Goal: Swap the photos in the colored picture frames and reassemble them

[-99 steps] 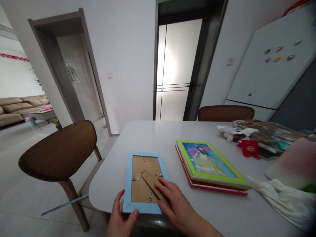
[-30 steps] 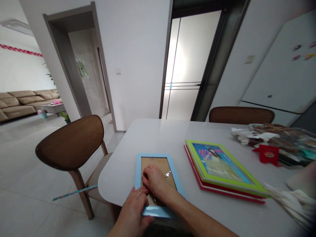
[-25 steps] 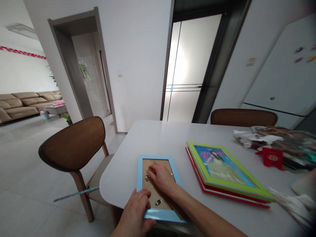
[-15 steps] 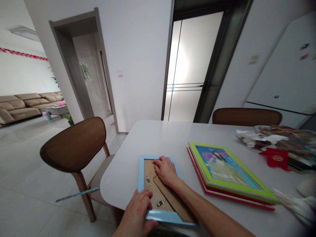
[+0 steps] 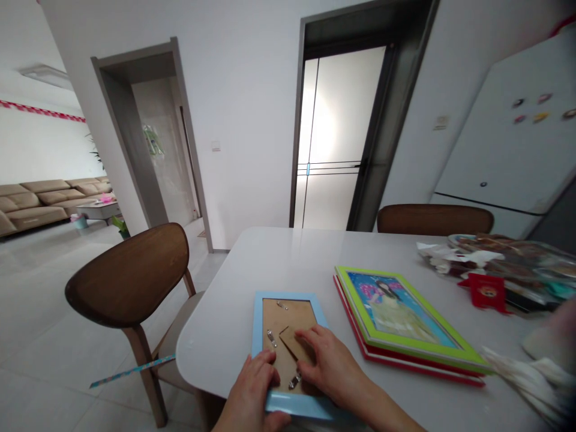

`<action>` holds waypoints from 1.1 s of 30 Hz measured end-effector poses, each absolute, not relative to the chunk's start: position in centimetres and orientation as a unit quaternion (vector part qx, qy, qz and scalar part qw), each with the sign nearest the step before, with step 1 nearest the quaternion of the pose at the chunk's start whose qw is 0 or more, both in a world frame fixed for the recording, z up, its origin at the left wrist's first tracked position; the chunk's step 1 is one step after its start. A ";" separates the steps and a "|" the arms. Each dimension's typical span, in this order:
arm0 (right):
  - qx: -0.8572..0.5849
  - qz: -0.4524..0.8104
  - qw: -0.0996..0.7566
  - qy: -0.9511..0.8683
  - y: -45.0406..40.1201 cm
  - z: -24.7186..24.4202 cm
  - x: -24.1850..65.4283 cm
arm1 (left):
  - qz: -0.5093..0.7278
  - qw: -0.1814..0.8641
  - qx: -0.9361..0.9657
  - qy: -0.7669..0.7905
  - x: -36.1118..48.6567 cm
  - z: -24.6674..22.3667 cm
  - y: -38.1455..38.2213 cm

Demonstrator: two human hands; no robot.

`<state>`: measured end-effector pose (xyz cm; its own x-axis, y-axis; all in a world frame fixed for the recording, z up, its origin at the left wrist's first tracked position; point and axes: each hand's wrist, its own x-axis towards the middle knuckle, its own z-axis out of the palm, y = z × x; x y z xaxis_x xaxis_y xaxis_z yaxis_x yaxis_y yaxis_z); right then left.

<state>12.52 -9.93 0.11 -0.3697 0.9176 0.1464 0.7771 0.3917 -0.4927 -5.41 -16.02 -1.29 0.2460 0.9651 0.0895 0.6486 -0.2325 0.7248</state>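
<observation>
Farthest left, a brown chair (image 5: 130,276) is placed just beside the white counter (image 5: 216,342). Next, the near left corner of the light-blue frame (image 5: 258,318) is clasped by the left hand (image 5: 252,387), the fingers bent over its top and the thumb set at its near edge. The frame is laid back side up, its long axis pointed away from the person. On its brown backing (image 5: 302,310), metal clips (image 5: 270,338) can be seen, and a flap (image 5: 292,345) is set slantwise, running from far left to near right. The flap is touched by the right hand (image 5: 333,363), the nearer one, and lies leftward of its palm, under its fingers, which are held apart from the thumb; whether it is pinched cannot be told. Farther right, well clear of the flap, a green-rimmed picture (image 5: 400,309) is stacked on a red frame (image 5: 432,369).
</observation>
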 end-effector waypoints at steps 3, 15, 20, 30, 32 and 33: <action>-0.527 0.161 0.216 -0.806 -9.7 1.8 12.8 | 0.419 0.316 0.657 0.542 -5.2 -1.6 -15.5; -0.523 0.177 0.267 -0.790 -10.1 1.3 13.9 | 0.570 0.510 0.352 0.540 -11.3 -0.1 -14.4; -0.620 0.108 0.170 -0.759 -9.2 -1.9 16.2 | 0.481 0.411 0.438 0.639 -16.9 -1.9 -14.2; -0.601 0.426 0.321 -0.595 -9.3 0.0 16.1 | 0.423 0.109 0.621 0.651 -11.1 -1.3 -14.3; -0.531 0.578 0.366 -0.499 -10.1 1.2 15.7 | 0.392 0.119 0.700 0.586 -7.0 -1.1 -15.3; -0.496 0.623 0.387 -0.465 -10.6 1.9 15.4 | 0.376 0.121 0.737 0.548 -5.1 -0.9 -15.7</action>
<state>15.43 -10.58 1.88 -0.2078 0.9434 -0.2584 -0.0211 -0.2684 -0.9631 -5.09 -15.72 -0.92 0.1166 0.8988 0.4226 0.7167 -0.3707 0.5907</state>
